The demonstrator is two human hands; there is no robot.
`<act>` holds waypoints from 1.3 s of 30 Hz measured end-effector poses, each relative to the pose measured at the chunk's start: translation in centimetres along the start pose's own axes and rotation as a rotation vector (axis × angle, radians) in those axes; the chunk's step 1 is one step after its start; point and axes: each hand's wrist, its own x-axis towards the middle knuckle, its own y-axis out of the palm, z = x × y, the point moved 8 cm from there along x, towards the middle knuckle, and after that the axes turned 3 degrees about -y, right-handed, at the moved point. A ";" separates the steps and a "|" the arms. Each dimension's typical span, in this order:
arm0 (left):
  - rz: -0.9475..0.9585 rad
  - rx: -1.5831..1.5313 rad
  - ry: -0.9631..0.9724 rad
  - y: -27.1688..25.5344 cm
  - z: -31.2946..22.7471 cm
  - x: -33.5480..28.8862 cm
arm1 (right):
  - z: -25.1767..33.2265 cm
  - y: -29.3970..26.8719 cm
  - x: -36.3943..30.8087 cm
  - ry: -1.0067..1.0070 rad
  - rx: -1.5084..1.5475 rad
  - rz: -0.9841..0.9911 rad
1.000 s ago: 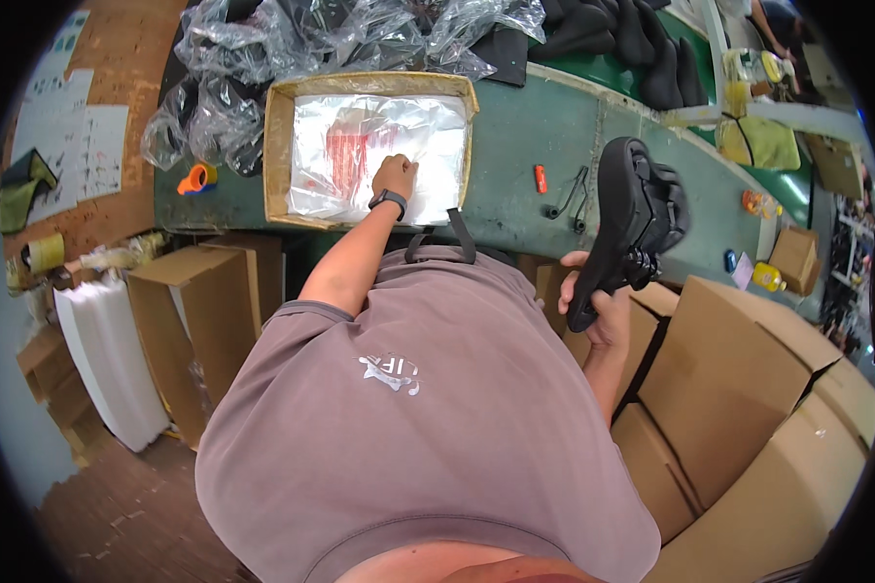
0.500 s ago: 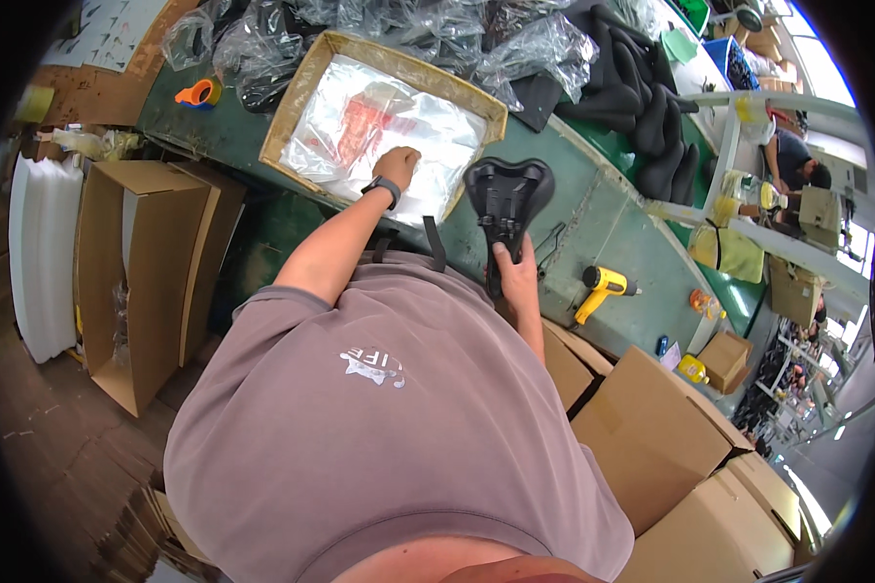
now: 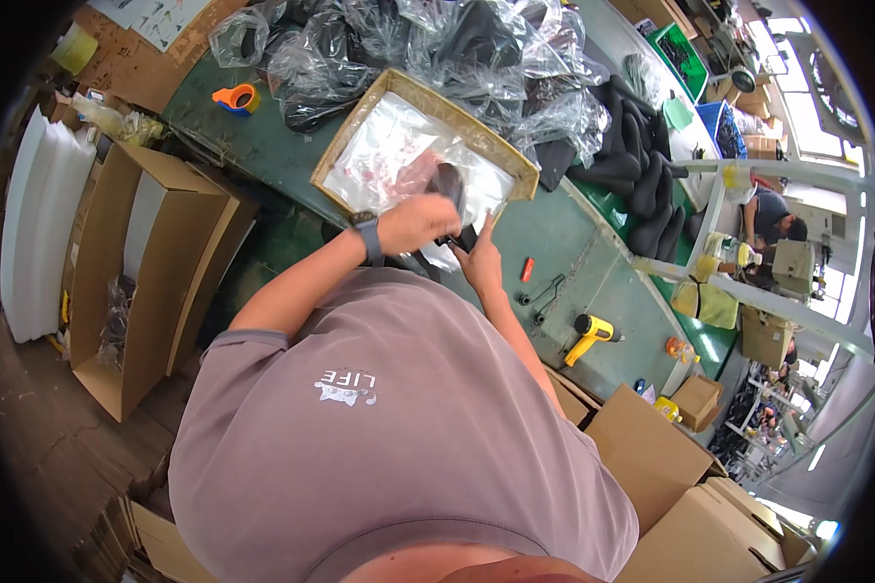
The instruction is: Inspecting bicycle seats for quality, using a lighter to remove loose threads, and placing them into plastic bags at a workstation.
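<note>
A black bicycle saddle [image 3: 447, 182] is over the near part of a shallow tray [image 3: 329, 183] that holds clear plastic bags [image 3: 389, 131] with red print. My right hand [image 3: 483, 268] grips the saddle's narrow end. Across the saddle's middle lies my left hand [image 3: 420, 223], its fingers curled and partly blurred; what they pinch is hidden. Clear film appears beside the saddle, but I cannot tell whether it wraps it.
Bagged saddles [image 3: 331, 68] are heaped beyond the tray, with bare black saddles [image 3: 632, 165] at right. A yellow heat gun [image 3: 590, 336], a red lighter-like object [image 3: 527, 269] and an orange tape dispenser [image 3: 235, 98] lie on the green bench. Cartons [image 3: 642, 442] stand close by.
The saddle has moved left, from beside the tray to over its near part. My left hand has left the bags and come to the saddle, beside my right hand. The view has shifted.
</note>
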 end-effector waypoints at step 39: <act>0.137 0.606 -0.562 9.6 15.2 4.0 | -20.3 -3.4 -11.7 0.576 0.486 -0.161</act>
